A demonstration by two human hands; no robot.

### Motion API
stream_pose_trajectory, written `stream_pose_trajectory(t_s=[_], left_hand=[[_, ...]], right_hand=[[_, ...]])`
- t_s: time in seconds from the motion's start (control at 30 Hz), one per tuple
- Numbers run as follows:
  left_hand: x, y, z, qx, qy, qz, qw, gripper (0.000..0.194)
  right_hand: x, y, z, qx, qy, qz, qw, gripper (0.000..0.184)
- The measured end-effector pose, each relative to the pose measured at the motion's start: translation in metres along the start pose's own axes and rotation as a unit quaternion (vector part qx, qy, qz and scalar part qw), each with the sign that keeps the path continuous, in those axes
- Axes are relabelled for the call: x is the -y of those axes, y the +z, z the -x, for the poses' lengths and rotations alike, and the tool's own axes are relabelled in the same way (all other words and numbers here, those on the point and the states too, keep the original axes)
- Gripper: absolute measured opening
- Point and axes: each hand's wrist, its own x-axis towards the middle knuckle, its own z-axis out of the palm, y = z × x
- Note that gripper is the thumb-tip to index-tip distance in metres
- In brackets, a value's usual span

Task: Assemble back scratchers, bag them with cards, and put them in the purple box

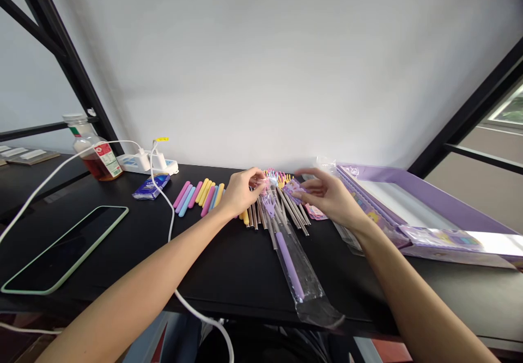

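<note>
A purple back scratcher (pixel 290 265) with a small claw-shaped head lies in a clear plastic sleeve (pixel 321 303), handle toward me. My left hand (pixel 243 188) pinches the sleeve's far end, just above the claw. To the right, my right hand (pixel 327 194) has its fingers closed on a small purple printed card (pixel 293 187), close to the sleeve's top. Behind and under the sleeve, several metal rods (pixel 292 210) lie bunched, with coloured claw heads (pixel 281 177) at their far ends. Pink cards (pixel 315 212) rest beside the rods, below my right hand.
Pink, blue and yellow handles (pixel 202 194) lie in rows left of my left hand. Further left are a phone (pixel 65 248), a blue packet (pixel 151 186), a power strip (pixel 171 167) and a bottle (pixel 98 156). A white cable (pixel 170 216) crosses the table. At right stands an open purple box (pixel 449 202).
</note>
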Motion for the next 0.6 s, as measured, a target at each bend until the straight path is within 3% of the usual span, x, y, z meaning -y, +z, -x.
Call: stream_pose_trajectory(t_s=[0.07,0.2,0.4,0.6], left_hand=[[-0.001,0.001,-0.002,-0.011,-0.021,0.012,1.000,0.015],[-0.001,0.005,-0.006,-0.022,-0.042,0.031,0.998,0.014],[0.007,0.009,-0.014,-0.015,-0.088,0.138,0.986,0.038],[0.011,0.015,-0.018,0.009,-0.153,0.293,0.944,0.047]], right_hand=[[0.003,0.006,0.002,0.022,-0.051,0.038,0.998,0.046],[0.004,0.017,-0.004,0.039,-0.133,0.118,0.983,0.016],[0.003,0.018,-0.041,0.122,-0.161,0.207,0.957,0.019],[-0.001,0.024,-0.050,-0.018,-0.189,0.220,0.957,0.022]])
